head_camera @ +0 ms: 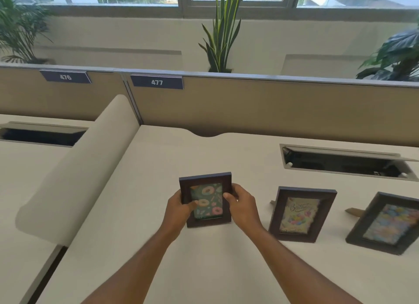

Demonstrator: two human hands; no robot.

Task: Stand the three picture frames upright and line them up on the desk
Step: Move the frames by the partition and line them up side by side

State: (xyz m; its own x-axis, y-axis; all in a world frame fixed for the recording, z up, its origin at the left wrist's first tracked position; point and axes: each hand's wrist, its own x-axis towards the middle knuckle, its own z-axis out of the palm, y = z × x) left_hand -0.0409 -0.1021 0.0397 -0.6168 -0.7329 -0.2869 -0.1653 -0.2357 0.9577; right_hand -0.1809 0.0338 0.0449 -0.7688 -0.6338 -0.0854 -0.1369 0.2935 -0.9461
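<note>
Hands grip the doughnut frame (205, 199) by its sides on the table (158, 258): left hand (179, 209) and right hand (241, 205), thumbs on its front. To its right, apart, the birthday frame (300, 214) and balloon frame (385, 223) stand leaning back. Beyond, a cable hatch (347, 163) lies open before the partition (272, 104).

Both bare forearms reach forward and converge. The left hand (179, 207) and right hand (242, 205) each close a grip, thumbs in front, fingers curled behind.
</note>
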